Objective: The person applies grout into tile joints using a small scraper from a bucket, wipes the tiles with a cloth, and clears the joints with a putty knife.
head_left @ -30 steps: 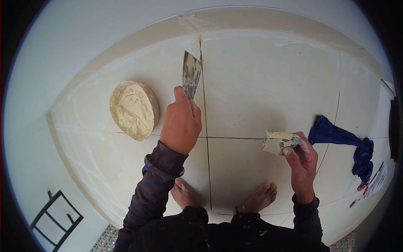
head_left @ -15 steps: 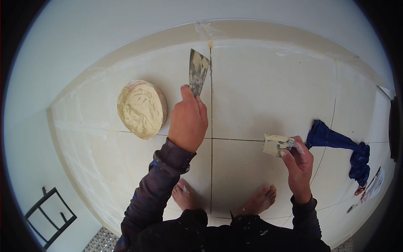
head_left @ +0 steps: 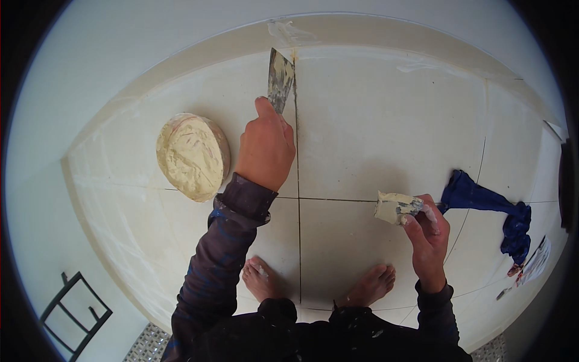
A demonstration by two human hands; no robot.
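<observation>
My left hand (head_left: 266, 148) is closed round the grip of a putty knife (head_left: 280, 78). Its wide, smeared metal blade points away from me, over the floor just left of the dark joint between tiles, near the skirting. In my right hand (head_left: 429, 235) is a second putty knife (head_left: 396, 207), its blade turned left and loaded with thick cream-coloured paste. The handles of both knives are mostly hidden by my fingers. Left of my left hand stands a round tub (head_left: 192, 158) of the same cream paste, its surface rough and scooped.
Pale tiles (head_left: 386, 120) with dark joints cover the floor, bounded by a beige skirting (head_left: 362, 29). A crumpled dark blue cloth (head_left: 479, 198) lies to the right, with a printed sheet (head_left: 534, 263) beyond it. A black frame (head_left: 75, 314) is at lower left. My bare feet (head_left: 260, 279) are below.
My left hand has moved farther away with its putty knife, bringing the blade nearer the skirting. My right hand and its loaded knife have hardly moved.
</observation>
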